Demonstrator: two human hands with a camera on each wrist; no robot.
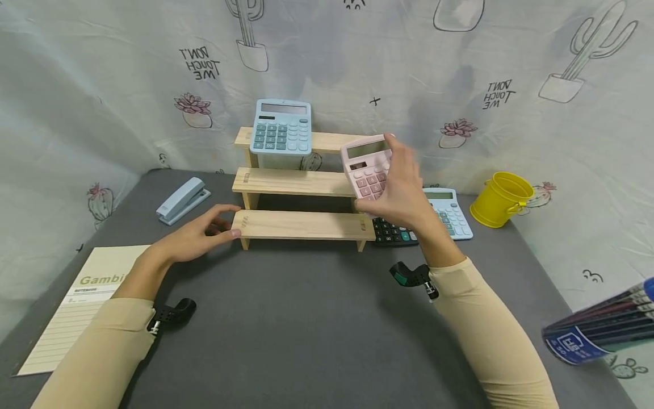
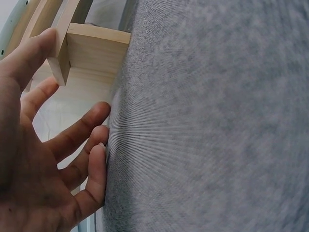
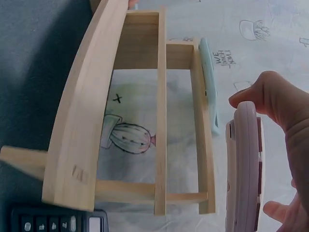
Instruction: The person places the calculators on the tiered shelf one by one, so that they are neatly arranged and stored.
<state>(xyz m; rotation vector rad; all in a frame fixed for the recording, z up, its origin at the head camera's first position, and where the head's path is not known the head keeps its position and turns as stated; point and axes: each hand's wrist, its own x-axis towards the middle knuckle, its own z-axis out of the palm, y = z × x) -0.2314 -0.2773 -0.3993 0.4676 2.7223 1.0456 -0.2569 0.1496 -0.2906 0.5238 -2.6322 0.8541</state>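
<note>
A three-step wooden display rack [image 1: 306, 225] stands on the desk. My left hand [image 1: 191, 236] pinches the left end of its lowest step between thumb and index finger; the other fingers rest by the desk surface. Raised in front of the rack's upper right part is a pink calculator [image 1: 367, 170], tilted, with its keys facing me. My right hand [image 1: 401, 184] grips it at its right side. In the right wrist view the pink calculator [image 3: 245, 164] appears edge-on, apart from the rack [image 3: 161, 121]. A blue calculator [image 1: 281, 128] leans upright on the top step, at the left.
Right of the rack lie a black calculator [image 1: 393, 232] and another light-blue calculator [image 1: 447, 213], partly hidden by my right hand. Farther right are a yellow bucket [image 1: 498, 201] and a tub of pencils [image 1: 587, 335]. On the left are a stapler [image 1: 183, 200] and a notebook [image 1: 76, 318].
</note>
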